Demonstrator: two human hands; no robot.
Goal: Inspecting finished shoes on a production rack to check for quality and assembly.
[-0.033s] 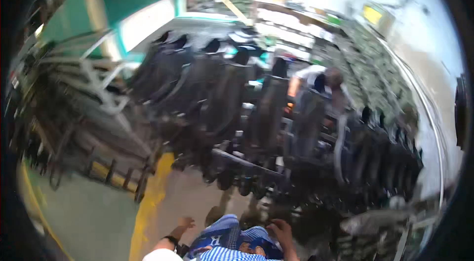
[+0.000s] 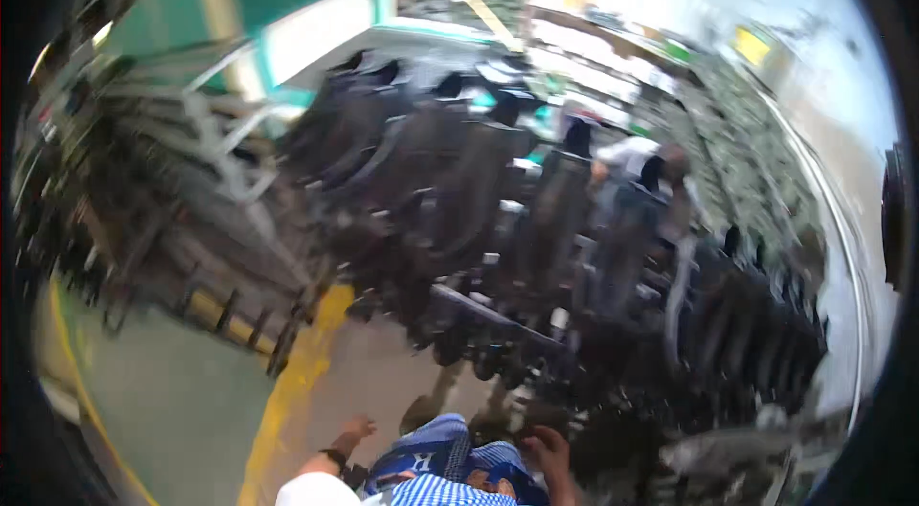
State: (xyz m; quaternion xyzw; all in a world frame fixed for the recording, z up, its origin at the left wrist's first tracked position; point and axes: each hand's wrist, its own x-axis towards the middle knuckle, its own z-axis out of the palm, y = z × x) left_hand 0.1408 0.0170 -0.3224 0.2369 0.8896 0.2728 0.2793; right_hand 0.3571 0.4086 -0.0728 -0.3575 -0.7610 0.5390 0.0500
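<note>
My left hand (image 2: pixel 358 428) hangs low beside my lap, over the floor, with nothing seen in it and its fingers loosely apart. On the other side, my right hand (image 2: pixel 547 450) is near my hip, fingers spread and a little bent, also holding nothing that shows. Between them are my blue patterned clothes (image 2: pixel 426 449). Neither hand touches the long dark seat-like parts (image 2: pixel 469 185) lined up ahead in rows. Motion blur hides their finer detail.
Another person (image 2: pixel 639 159) bends among the dark parts. Metal racks (image 2: pixel 220 147) stand at left, beside a yellow floor line (image 2: pixel 302 377). Piled grey-green pieces (image 2: pixel 742 142) lie along the right wall. A shelf (image 2: pixel 584 42) is at the back.
The whole scene has slid to the right in the picture, as my view turns left. My hands keep nearly the same place and shape.
</note>
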